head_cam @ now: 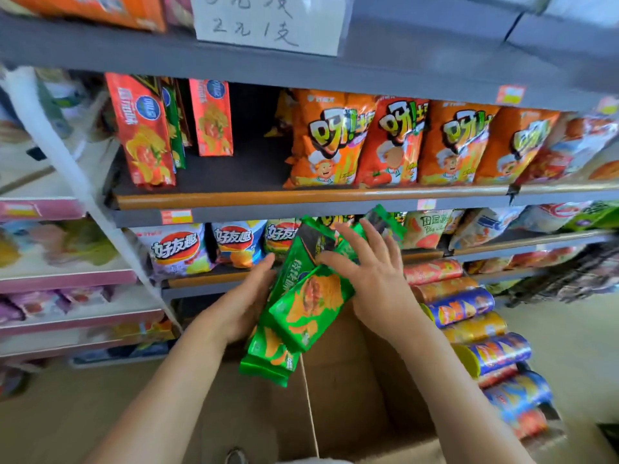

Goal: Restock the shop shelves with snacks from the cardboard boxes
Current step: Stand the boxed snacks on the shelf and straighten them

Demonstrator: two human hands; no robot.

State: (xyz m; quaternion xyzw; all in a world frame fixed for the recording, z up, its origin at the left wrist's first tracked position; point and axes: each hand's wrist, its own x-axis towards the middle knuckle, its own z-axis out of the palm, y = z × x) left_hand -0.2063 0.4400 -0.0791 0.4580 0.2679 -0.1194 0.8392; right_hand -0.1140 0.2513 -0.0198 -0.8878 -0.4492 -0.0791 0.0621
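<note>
I cup my left hand (243,308) under the green snack packs (303,303), fingers curled supporting the bundle above the cardboard box (351,380). My right hand (366,262) lies flat across them, fingers spread, steadying for shelving.

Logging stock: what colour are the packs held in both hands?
Bright green packs with orange chip pictures, clearest in the head view.

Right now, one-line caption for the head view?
Both hands, left hand and right hand, lift green snack packs from cardboard box.
</note>
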